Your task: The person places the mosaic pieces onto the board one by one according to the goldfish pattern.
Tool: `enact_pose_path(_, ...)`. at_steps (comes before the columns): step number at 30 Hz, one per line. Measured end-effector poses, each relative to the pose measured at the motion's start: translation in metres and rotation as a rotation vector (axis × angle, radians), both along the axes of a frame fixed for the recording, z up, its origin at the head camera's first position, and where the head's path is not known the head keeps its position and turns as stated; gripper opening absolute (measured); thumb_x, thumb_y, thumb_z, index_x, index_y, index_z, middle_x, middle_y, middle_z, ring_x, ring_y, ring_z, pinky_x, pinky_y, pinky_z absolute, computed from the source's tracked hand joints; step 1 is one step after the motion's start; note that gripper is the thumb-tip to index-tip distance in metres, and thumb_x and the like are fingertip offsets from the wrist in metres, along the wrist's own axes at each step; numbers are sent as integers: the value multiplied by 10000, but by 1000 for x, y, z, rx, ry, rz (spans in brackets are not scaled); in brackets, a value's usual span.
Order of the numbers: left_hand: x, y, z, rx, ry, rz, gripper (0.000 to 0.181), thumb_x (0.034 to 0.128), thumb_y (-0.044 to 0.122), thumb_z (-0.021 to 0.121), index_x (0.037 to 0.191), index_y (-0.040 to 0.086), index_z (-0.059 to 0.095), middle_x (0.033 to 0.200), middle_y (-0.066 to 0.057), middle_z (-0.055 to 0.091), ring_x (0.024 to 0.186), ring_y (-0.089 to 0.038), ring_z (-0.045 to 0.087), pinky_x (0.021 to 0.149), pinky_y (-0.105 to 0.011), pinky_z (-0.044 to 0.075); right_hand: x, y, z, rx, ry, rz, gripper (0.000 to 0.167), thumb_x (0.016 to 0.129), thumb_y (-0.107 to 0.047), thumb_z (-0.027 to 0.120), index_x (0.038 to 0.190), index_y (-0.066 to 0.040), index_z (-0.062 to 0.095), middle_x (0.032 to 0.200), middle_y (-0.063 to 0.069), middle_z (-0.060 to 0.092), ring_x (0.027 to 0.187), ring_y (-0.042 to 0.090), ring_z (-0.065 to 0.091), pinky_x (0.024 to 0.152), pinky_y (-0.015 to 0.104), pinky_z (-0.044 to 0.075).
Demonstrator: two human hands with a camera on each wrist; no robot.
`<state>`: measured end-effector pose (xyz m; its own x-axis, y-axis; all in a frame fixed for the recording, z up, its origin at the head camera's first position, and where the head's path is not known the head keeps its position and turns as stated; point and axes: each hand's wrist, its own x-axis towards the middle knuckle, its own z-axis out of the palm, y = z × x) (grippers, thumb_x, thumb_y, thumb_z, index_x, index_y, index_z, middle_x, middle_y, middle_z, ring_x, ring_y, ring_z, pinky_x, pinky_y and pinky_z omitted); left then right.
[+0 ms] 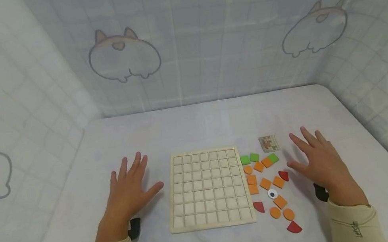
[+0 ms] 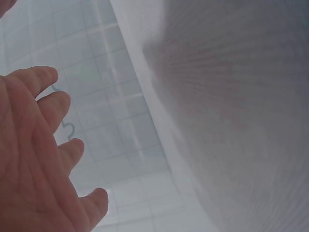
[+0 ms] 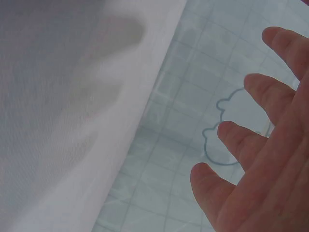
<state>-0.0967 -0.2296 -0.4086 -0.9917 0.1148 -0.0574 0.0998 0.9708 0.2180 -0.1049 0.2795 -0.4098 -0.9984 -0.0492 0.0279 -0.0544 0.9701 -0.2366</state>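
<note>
A square wooden grid board [image 1: 207, 189] with bare cells lies on the white table between the two hands. Left of it, my left hand [image 1: 128, 190] is held with fingers spread and holds nothing. On the other side, my right hand [image 1: 322, 162] is likewise spread, beside the loose pieces. These include orange squares [image 1: 265, 183], orange discs [image 1: 275, 212], green squares [image 1: 254, 157], red quarter-circle wedges [image 1: 294, 227] and a white disc with a black dot [image 1: 272, 194]. Both wrist views show a palm with extended fingers, the left hand [image 2: 38, 154] and the right hand [image 3: 270, 154].
A small printed card [image 1: 269, 143] with a grid picture lies behind the pieces, near the right fingertips. The white tabletop [image 1: 198, 124] ends at a pale tiled-pattern curtain [image 1: 215, 54] with animal outlines, which also hangs along both sides.
</note>
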Motion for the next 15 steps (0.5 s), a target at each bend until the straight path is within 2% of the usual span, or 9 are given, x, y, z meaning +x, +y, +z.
enact_pose_path(7, 0, -4, -7, -2, 18, 0, 977, 915, 699, 558, 1635, 138, 211, 1719, -94, 122, 1563, -461, 29, 1158, -774, 25, -3, -1, 0, 23, -35, 19, 924, 831, -442, 796, 1595, -189, 342, 1660, 235, 218, 1506, 556, 92, 1111, 783, 183)
enact_pose_path(11, -1, -4, -7, -5, 40, -6, 968, 915, 703, 552, 1635, 148, 219, 1719, -79, 129, 1566, -452, 36, 1160, -771, 28, -4, -2, 0, 5, -39, 25, 900, 821, -428, 808, 1574, -178, 384, 1651, 233, 243, 1510, 549, 93, 1121, 775, 181)
enact_pose_path(15, -2, -4, -5, -8, 44, -13, 967, 916, 716, 538, 1636, 156, 218, 1720, -66, 130, 1569, -442, 46, 1163, -766, 27, -5, -5, -1, 0, -45, 42, 860, 822, -388, 817, 1551, -158, 421, 1603, 230, 339, 1485, 531, 185, 1130, 753, 224)
